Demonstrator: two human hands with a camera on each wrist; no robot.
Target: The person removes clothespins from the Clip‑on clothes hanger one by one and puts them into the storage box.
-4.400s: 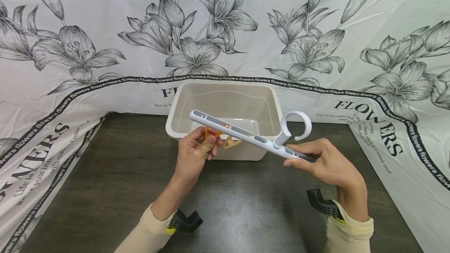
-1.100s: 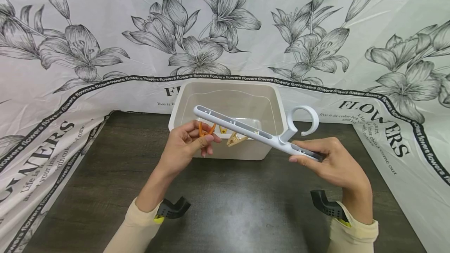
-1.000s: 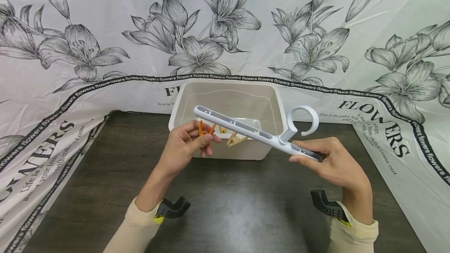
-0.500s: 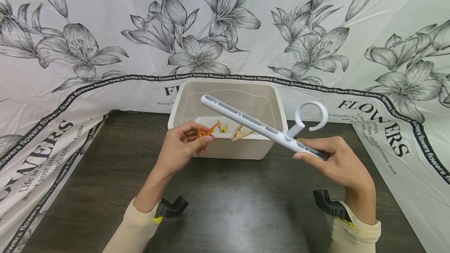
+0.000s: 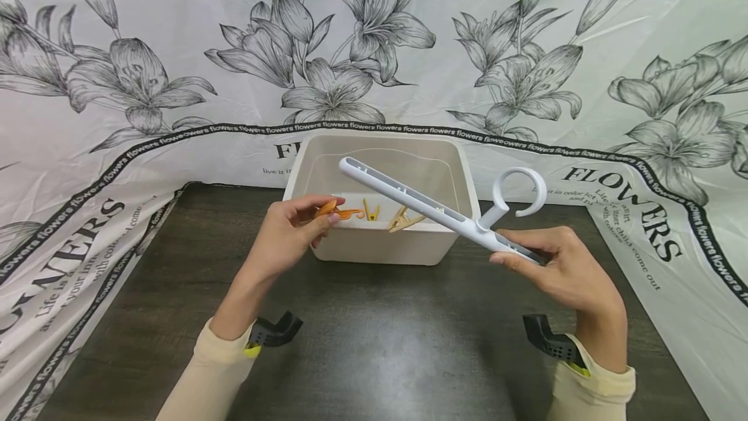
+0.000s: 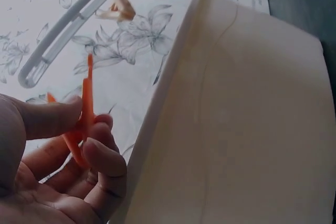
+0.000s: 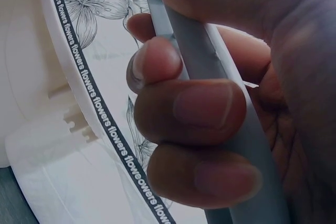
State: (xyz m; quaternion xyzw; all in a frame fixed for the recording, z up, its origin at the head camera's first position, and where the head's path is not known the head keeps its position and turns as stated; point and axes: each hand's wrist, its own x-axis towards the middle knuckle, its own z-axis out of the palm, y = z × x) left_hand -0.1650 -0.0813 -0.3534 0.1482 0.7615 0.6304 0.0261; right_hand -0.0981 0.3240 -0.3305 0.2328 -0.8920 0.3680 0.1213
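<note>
An orange clothespin [image 5: 327, 208] is pinched between the thumb and fingers of my left hand [image 5: 286, 232], above the bin's near left rim. In my right hand [image 5: 569, 271] is a white plastic hanger [image 5: 409, 200], gripped by its right end. The hanger slants up to the left, with its open hook [image 5: 540, 190] standing up near that hand. A beige clothespin [image 6: 121, 3] sits against the hanger bar in the left wrist view; how it is attached cannot be made out. A yellow clothespin [image 5: 371, 210] shows inside the bin. The orange clothespin and the hanger are apart.
The beige plastic bin [image 5: 380, 247] stands behind the hands, at the back of the dark wooden table [image 5: 374, 343]. A flower-printed white cloth [image 5: 234, 5] hangs behind it and along both sides.
The hanger has risen and shifted right. My left hand has drawn left with the orange clothespin, which has turned to lie nearly level. The yellow clothespin now shows more fully.
</note>
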